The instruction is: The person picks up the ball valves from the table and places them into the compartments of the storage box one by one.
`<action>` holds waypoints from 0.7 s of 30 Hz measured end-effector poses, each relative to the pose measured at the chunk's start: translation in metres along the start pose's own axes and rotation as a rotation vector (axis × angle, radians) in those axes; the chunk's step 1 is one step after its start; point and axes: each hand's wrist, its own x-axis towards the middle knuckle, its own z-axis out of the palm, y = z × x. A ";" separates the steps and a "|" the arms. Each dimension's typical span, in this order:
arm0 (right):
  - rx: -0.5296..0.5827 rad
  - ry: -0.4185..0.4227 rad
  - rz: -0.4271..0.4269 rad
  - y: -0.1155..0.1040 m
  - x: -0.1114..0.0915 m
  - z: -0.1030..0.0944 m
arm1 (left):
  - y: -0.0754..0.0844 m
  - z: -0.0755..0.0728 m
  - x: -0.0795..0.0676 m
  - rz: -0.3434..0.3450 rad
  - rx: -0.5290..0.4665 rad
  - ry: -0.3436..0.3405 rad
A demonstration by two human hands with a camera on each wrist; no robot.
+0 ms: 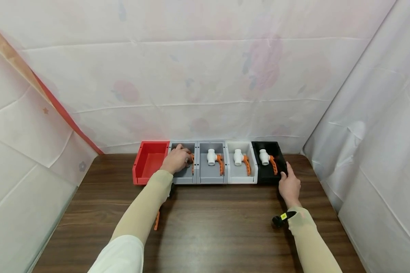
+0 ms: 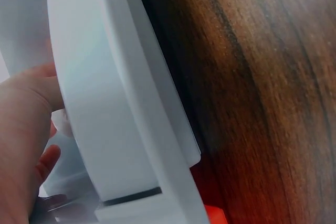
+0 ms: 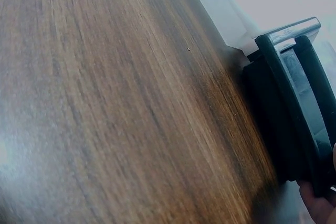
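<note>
My left hand (image 1: 178, 159) reaches into the second bin from the left, a grey bin (image 1: 182, 180). Its fingers hold a white ball valve (image 2: 62, 122) with an orange lever (image 1: 193, 163), mostly hidden by the hand. At the right end of the row, my right hand (image 1: 289, 186) grips the side wall of the black bin (image 1: 267, 179) near its front corner. In the right wrist view a fingertip (image 3: 316, 203) shows outside that corner. Inside the black bin lies another ball valve (image 1: 264, 157), its orange lever pointing toward me.
Left of the grey bin stands a red bin (image 1: 151, 159). A second grey bin (image 1: 212, 179) and a white bin (image 1: 242, 179) each hold a white valve with an orange lever. Another orange lever (image 1: 156, 220) shows on the wooden table (image 1: 218, 227), partly behind the left forearm. Curtains surround the table.
</note>
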 end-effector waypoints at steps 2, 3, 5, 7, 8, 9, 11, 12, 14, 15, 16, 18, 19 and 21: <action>0.000 -0.002 0.003 0.000 -0.001 0.000 | 0.001 -0.002 0.000 -0.004 0.004 -0.010; 0.000 -0.002 0.005 -0.001 -0.001 -0.001 | 0.002 -0.002 0.000 -0.005 0.010 -0.015; -0.002 -0.002 0.007 -0.001 0.000 -0.001 | 0.002 -0.004 0.001 -0.004 0.019 -0.023; -0.003 -0.001 0.012 -0.002 0.000 -0.001 | 0.003 -0.006 0.002 -0.009 0.029 -0.035; -0.005 -0.002 0.013 -0.002 0.001 -0.001 | 0.003 -0.006 0.002 -0.011 0.034 -0.038; -0.004 -0.003 0.016 -0.002 0.001 -0.001 | 0.003 -0.006 0.002 -0.014 0.038 -0.040; -0.005 0.000 0.019 -0.001 0.002 -0.001 | 0.003 -0.004 0.002 -0.019 0.032 -0.038; -0.006 0.000 0.021 -0.001 0.002 -0.001 | 0.003 -0.003 0.003 -0.023 0.023 -0.036; -0.006 0.004 0.019 -0.001 0.002 0.000 | 0.002 -0.001 0.003 -0.027 0.000 -0.028; -0.005 0.007 0.019 -0.001 0.002 0.000 | 0.001 -0.001 0.004 -0.030 -0.011 -0.025; -0.007 0.010 0.016 0.000 0.002 0.000 | 0.001 -0.001 0.004 -0.034 -0.020 -0.023; -0.008 0.007 0.008 -0.001 0.003 0.000 | -0.001 -0.002 0.005 -0.042 -0.041 -0.017; -0.009 0.004 0.004 -0.001 0.003 0.001 | -0.001 -0.003 0.005 -0.050 -0.045 -0.017; -0.008 0.002 0.001 -0.001 0.003 0.001 | -0.002 -0.006 0.004 -0.063 -0.059 -0.023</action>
